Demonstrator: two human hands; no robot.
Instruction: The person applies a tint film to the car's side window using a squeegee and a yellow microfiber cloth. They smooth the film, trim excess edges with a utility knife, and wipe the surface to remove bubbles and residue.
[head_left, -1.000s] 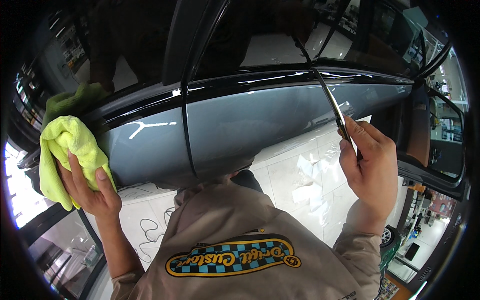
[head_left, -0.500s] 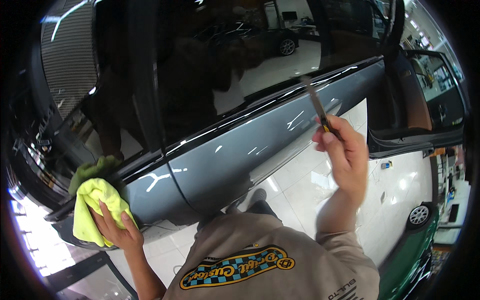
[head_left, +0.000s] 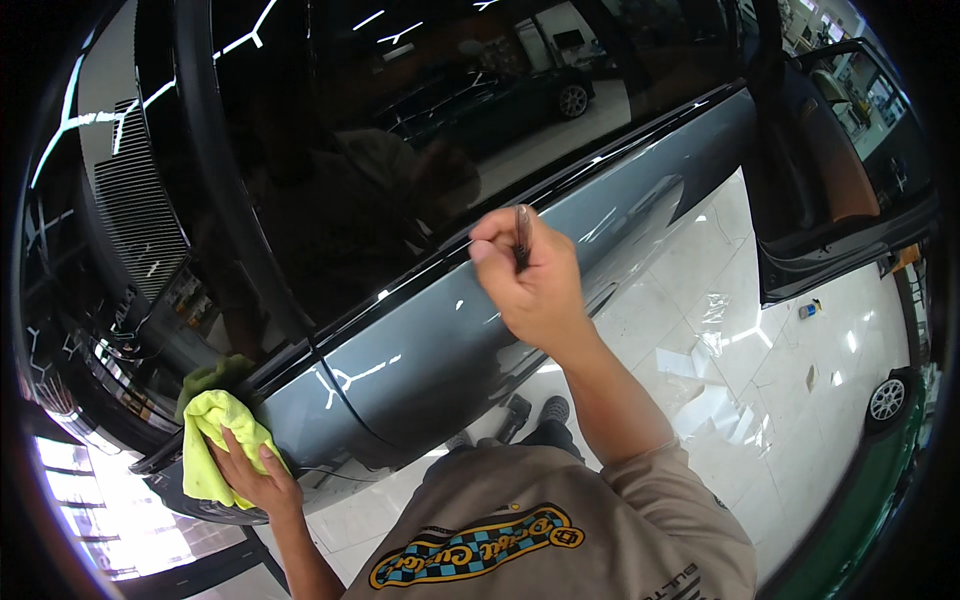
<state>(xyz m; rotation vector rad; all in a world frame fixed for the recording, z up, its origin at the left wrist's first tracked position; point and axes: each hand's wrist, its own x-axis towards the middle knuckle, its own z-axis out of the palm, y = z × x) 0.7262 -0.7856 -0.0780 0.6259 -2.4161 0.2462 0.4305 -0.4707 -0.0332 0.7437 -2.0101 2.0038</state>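
Note:
My left hand [head_left: 248, 474] lies on a bright yellow-green microfibre cloth [head_left: 215, 415], pressing it to the car's body at the lower left; the fingers are partly tucked into its folds. In my right hand [head_left: 530, 275] is a slim utility knife [head_left: 522, 235], pinched between thumb and fingers and seen nearly end-on, so its blade cannot be made out. That hand is over the black trim strip [head_left: 420, 270] beneath the dark side window [head_left: 350, 180]. I cannot tell whether the knife touches the car. Below the trim runs the glossy grey-blue door panel [head_left: 430, 340].
An open car door [head_left: 850, 240] stands at the right. Crumpled clear film and white sheets [head_left: 710, 410] lie on the tiled floor, with a small blue item [head_left: 809, 311] beyond. A green car [head_left: 850, 500] is parked at the lower right.
My right hand has moved left and down to the window trim, turning the knife from a long side view to nearly end-on. My left hand remains on the cloth; the whole view has shifted slightly.

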